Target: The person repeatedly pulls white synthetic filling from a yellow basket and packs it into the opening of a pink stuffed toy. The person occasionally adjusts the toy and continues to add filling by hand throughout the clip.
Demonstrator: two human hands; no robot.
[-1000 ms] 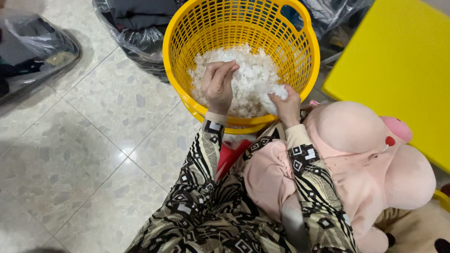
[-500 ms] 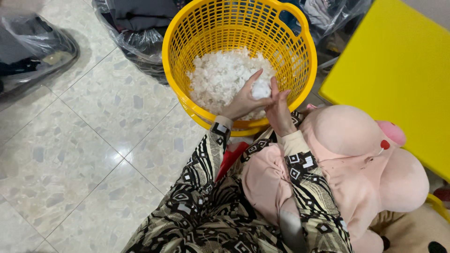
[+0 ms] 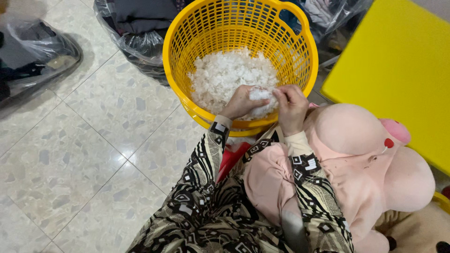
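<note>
A round yellow plastic basket (image 3: 187,47) stands on the tiled floor in front of me, holding a heap of white stuffing (image 3: 225,72). My left hand (image 3: 240,102) and my right hand (image 3: 291,107) meet over the basket's near rim, both closed on one white clump of stuffing (image 3: 260,102) between them. A pink plush toy (image 3: 365,159) with a pink nose and a red dot lies on my lap under my right forearm. My sleeves are patterned black and beige.
Clear plastic bags of dark clothing (image 3: 136,28) lie behind the basket, and another bag (image 3: 33,56) lies at the far left. A yellow tabletop (image 3: 403,70) fills the upper right. Speckled floor tiles (image 3: 84,154) spread to the left.
My left hand has come out of the heap toward the near rim. Both hands have closed together on a clump of stuffing.
</note>
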